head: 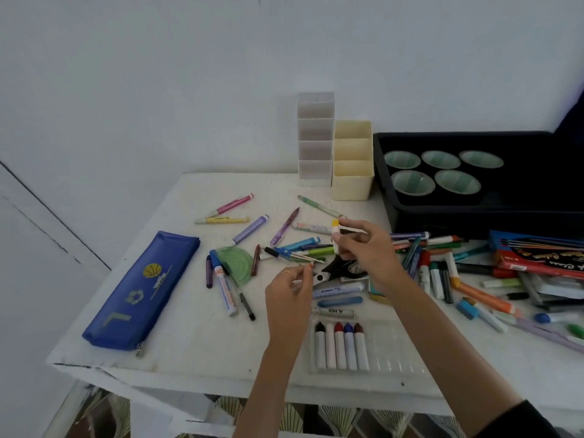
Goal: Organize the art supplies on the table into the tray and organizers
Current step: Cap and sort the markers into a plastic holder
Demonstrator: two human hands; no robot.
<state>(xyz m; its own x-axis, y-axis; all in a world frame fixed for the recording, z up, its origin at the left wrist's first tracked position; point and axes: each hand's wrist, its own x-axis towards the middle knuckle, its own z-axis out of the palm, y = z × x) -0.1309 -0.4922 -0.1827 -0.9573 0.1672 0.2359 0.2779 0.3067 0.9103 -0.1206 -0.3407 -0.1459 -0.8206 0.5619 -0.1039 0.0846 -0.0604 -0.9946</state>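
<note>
My right hand (366,251) holds a white crayon with a yellow tip (335,230) upright above the pile of pens at the table's middle. My left hand (289,292) pinches a small orange-tipped crayon (308,267) just left of black scissors (339,270). A clear crayon tray (379,349) at the front holds several crayons on its left side. A white tiered organizer (315,137) and a cream organizer (352,162) stand at the back. The black tray (384,172) with several green cups sits at the back right.
A blue pencil case (139,292) lies at the left. Loose pens, markers and a green protractor (237,260) are scattered mid-table. More markers (442,273) and a red pencil box (537,254) crowd the right. The table's front edge (221,377) is close to my arms.
</note>
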